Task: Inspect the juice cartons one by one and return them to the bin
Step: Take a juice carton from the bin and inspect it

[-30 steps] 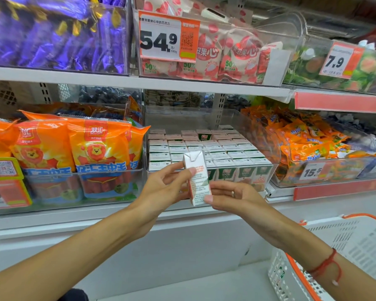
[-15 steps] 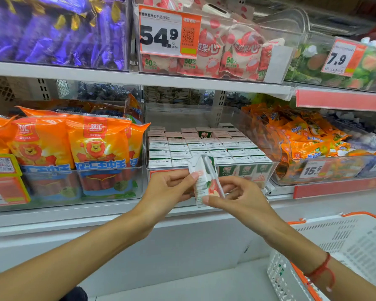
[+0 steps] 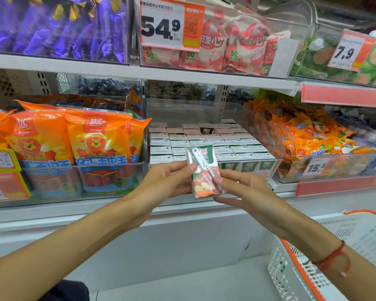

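Observation:
A small juice carton (image 3: 204,172), green and white on top with apple pictures below and a wrapped straw on its face, is held upright between both hands in front of the shelf. My left hand (image 3: 167,179) pinches its left edge with thumb and fingers. My right hand (image 3: 245,190) holds its right side and lower corner. Just behind it stands the clear bin (image 3: 276,148) on the middle shelf, filled with several rows of the same cartons (image 3: 204,142).
Orange sausage packs (image 3: 78,144) fill the bin to the left, orange snack packets (image 3: 308,135) the bin to the right. An upper shelf carries candy bins and price tags. A white basket with orange rim (image 3: 313,268) sits low right.
The carton has been turned in my hands from its narrow side to the face with the straw, and both hands have lifted slightly toward the bin.

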`<control>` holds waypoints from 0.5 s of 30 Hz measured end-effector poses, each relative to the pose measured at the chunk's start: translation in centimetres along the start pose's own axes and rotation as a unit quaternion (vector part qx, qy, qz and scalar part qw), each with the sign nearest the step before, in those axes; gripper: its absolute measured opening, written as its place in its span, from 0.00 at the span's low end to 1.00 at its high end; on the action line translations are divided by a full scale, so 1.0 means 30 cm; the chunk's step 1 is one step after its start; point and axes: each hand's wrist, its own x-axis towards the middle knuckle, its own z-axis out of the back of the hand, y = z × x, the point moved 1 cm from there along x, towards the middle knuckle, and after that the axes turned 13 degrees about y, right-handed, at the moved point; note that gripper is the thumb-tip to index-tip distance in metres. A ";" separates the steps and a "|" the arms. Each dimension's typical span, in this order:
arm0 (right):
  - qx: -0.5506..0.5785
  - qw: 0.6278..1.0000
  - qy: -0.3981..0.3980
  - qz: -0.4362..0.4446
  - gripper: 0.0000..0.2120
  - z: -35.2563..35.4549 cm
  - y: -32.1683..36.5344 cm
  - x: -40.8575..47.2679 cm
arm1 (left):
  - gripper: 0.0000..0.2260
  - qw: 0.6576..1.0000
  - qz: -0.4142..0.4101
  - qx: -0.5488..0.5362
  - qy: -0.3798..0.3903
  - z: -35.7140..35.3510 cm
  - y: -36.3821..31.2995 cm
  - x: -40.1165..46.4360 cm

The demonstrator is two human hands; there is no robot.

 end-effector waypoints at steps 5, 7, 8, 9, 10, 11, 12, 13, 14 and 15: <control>0.003 1.000 -0.009 0.025 0.23 -0.008 -0.015 -0.004 | 0.12 1.000 0.001 0.007 0.018 0.001 0.021 -0.004; -0.004 1.000 -0.013 0.025 0.25 -0.004 -0.018 -0.002 | 0.11 1.000 0.000 0.006 0.021 0.001 0.022 -0.003; -0.007 1.000 -0.013 0.025 0.25 -0.002 -0.019 -0.001 | 0.11 1.000 0.000 0.005 0.020 0.000 0.021 -0.002; -0.007 0.999 -0.014 0.028 0.24 -0.001 -0.020 0.000 | 0.10 1.000 0.000 0.005 0.017 -0.002 0.020 -0.002; -0.004 0.999 -0.018 0.033 0.21 -0.001 -0.021 0.001 | 0.09 1.000 -0.002 0.006 0.010 -0.005 0.019 -0.002; -0.001 0.999 -0.027 0.038 0.19 -0.003 -0.021 0.000 | 0.09 1.000 -0.006 0.013 -0.006 -0.010 0.020 -0.002; -0.008 0.998 -0.042 0.044 0.17 -0.006 -0.020 0.000 | 0.08 0.999 -0.016 0.028 -0.034 -0.011 0.023 -0.001; -0.028 0.997 -0.061 0.047 0.16 -0.007 -0.021 0.001 | 0.07 0.996 -0.028 0.050 -0.069 -0.010 0.028 0.000; -0.052 0.994 -0.079 0.051 0.16 -0.010 -0.022 0.003 | 0.08 0.992 -0.038 0.071 -0.100 -0.011 0.029 -0.001; -0.073 0.991 -0.094 0.058 0.15 -0.017 -0.021 0.006 | 0.08 0.988 -0.042 0.090 -0.119 -0.013 0.028 -0.001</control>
